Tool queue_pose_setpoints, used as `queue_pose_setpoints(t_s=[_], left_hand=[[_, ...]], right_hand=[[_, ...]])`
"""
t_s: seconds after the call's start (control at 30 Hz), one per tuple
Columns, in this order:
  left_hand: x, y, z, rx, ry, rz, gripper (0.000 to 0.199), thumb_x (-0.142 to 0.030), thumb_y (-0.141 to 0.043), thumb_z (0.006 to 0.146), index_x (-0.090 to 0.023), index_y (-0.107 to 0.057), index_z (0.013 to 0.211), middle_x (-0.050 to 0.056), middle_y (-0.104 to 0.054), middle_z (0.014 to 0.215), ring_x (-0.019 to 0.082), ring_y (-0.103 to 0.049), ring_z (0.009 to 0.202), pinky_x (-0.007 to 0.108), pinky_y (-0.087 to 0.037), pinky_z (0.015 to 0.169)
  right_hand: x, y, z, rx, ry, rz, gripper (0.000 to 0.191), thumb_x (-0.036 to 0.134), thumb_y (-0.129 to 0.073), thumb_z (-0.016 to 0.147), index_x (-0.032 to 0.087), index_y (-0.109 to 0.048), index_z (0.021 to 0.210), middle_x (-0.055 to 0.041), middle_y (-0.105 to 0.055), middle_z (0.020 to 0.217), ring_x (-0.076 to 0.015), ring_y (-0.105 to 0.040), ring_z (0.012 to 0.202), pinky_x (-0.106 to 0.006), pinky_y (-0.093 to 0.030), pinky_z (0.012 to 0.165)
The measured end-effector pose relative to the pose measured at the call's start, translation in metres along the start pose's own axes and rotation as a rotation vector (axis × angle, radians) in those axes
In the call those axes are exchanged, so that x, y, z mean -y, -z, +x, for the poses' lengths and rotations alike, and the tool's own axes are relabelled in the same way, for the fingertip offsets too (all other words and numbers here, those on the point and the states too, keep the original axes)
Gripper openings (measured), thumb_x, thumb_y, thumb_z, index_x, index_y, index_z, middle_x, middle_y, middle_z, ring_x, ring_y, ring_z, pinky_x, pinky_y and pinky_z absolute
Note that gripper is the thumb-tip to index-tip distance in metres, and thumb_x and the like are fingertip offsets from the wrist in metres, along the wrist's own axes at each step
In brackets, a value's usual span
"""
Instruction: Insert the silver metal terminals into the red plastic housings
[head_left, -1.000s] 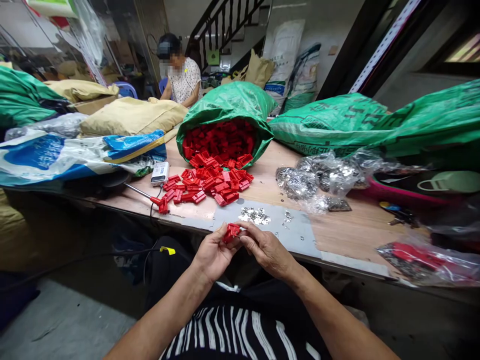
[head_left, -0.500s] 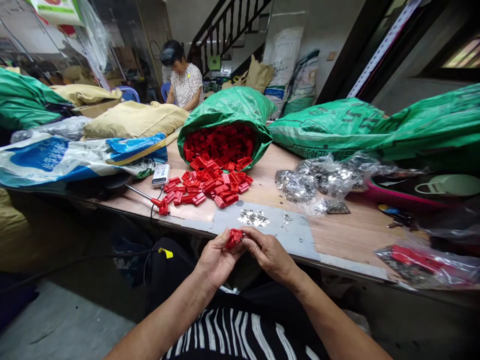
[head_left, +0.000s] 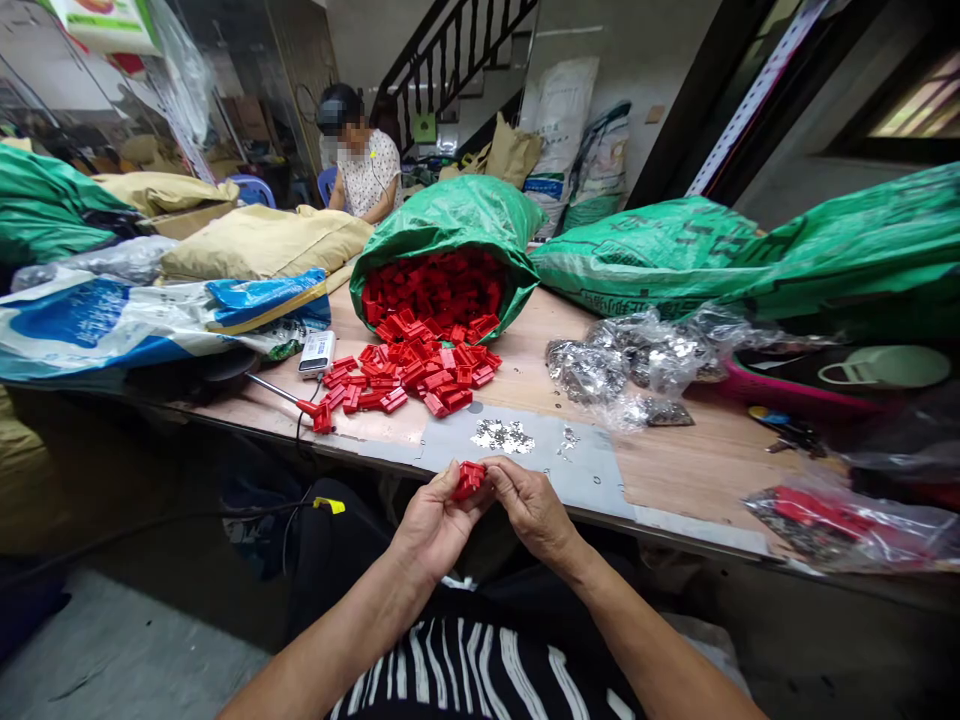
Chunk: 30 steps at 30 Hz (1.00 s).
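Observation:
A small red plastic part (head_left: 470, 480) is gripped by my left hand (head_left: 433, 522), just off the table's front edge. Against its right side my right hand (head_left: 531, 505) is closed, thumb and forefinger pinched together; whatever lies between those fingertips is too small to make out. Beyond my hands, thin silvery metal pieces (head_left: 502, 436) lie heaped on a grey sheet (head_left: 457, 440), with a few more (head_left: 568, 440) to their right. Many loose red plastic parts (head_left: 409, 375) spill from the mouth of a green woven sack (head_left: 457, 205).
Clear plastic bags of metal pieces (head_left: 622, 365) lie to the right, near a pink basket (head_left: 795, 390). A white device (head_left: 316, 353) with a cable stands left. More green sacks (head_left: 652, 265) line the back. Across the table sits a person (head_left: 367, 165).
The fingers of my right hand have curled tighter beside the red plastic part, while my left hand keeps its hold. The whole view has shifted slightly.

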<state>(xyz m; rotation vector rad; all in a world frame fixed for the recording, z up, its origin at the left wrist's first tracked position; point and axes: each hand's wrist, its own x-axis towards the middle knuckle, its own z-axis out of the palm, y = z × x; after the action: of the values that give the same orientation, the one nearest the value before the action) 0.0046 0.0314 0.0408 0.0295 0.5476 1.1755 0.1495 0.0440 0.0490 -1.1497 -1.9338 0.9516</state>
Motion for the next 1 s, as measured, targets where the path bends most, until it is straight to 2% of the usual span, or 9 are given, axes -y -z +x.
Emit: queue_pose_setpoints(t_s=[0.13, 0.27, 0.47, 0.7, 0.8, 1.0], left_hand=[[0.0, 0.002, 0.002, -0.038, -0.017, 0.023, 0.014, -0.017, -0.057, 0.087, -0.008, -0.066, 0.08, 0.01, -0.071, 0.082, 0.017, -0.069, 0.076, 0.033, -0.055, 0.084], [0.004, 0.005, 0.002, -0.038, -0.038, 0.055, 0.015, -0.018, -0.058, 0.088, -0.008, -0.066, 0.08, 0.01, -0.07, 0.082, 0.016, -0.068, 0.078, 0.026, -0.055, 0.074], [0.013, 0.015, 0.001, -0.013, -0.072, 0.063, 0.012, -0.018, -0.063, 0.084, -0.009, -0.066, 0.078, 0.008, -0.068, 0.08, 0.014, -0.066, 0.075, 0.024, -0.054, 0.074], [0.012, 0.038, -0.001, -0.103, 0.012, 0.089, 0.012, -0.022, -0.066, 0.083, -0.01, -0.066, 0.081, 0.009, -0.07, 0.083, 0.016, -0.068, 0.073, 0.028, -0.054, 0.075], [0.011, 0.043, -0.001, -0.109, 0.016, 0.07, 0.014, -0.023, -0.064, 0.084, -0.01, -0.066, 0.08, 0.011, -0.071, 0.085, 0.017, -0.069, 0.075, 0.029, -0.054, 0.079], [0.006, 0.043, 0.001, -0.107, 0.02, 0.007, 0.017, -0.022, -0.058, 0.088, -0.008, -0.067, 0.083, 0.011, -0.072, 0.087, 0.016, -0.069, 0.075, 0.029, -0.055, 0.08]], right_hand=[[0.002, 0.0, -0.001, 0.035, -0.023, 0.002, 0.03, 0.042, -0.042, 0.095, 0.022, -0.062, 0.106, -0.0021, -0.067, 0.087, -0.0156, -0.061, 0.075, -0.025, -0.046, 0.07], [-0.001, -0.003, -0.003, 0.013, -0.066, -0.058, 0.028, 0.043, -0.056, 0.087, 0.021, -0.061, 0.103, 0.0001, -0.065, 0.076, -0.0139, -0.056, 0.062, -0.023, -0.042, 0.059], [-0.008, -0.009, -0.008, 0.011, -0.057, -0.129, 0.02, 0.036, -0.057, 0.087, 0.021, -0.06, 0.1, -0.0001, -0.064, 0.076, -0.0148, -0.057, 0.065, -0.024, -0.042, 0.061], [-0.016, -0.015, -0.013, 0.139, -0.097, -0.038, 0.022, 0.034, -0.059, 0.086, 0.024, -0.059, 0.104, 0.0027, -0.064, 0.074, -0.0138, -0.058, 0.065, -0.023, -0.043, 0.062], [-0.019, -0.018, -0.011, 0.094, -0.115, -0.058, 0.026, 0.034, -0.061, 0.083, 0.024, -0.054, 0.107, 0.0053, -0.057, 0.066, -0.0123, -0.052, 0.057, -0.022, -0.04, 0.056], [-0.023, -0.027, -0.006, 0.028, -0.104, -0.082, 0.02, 0.034, -0.062, 0.082, 0.024, -0.053, 0.097, 0.007, -0.051, 0.062, -0.0108, -0.046, 0.053, -0.021, -0.036, 0.053]])
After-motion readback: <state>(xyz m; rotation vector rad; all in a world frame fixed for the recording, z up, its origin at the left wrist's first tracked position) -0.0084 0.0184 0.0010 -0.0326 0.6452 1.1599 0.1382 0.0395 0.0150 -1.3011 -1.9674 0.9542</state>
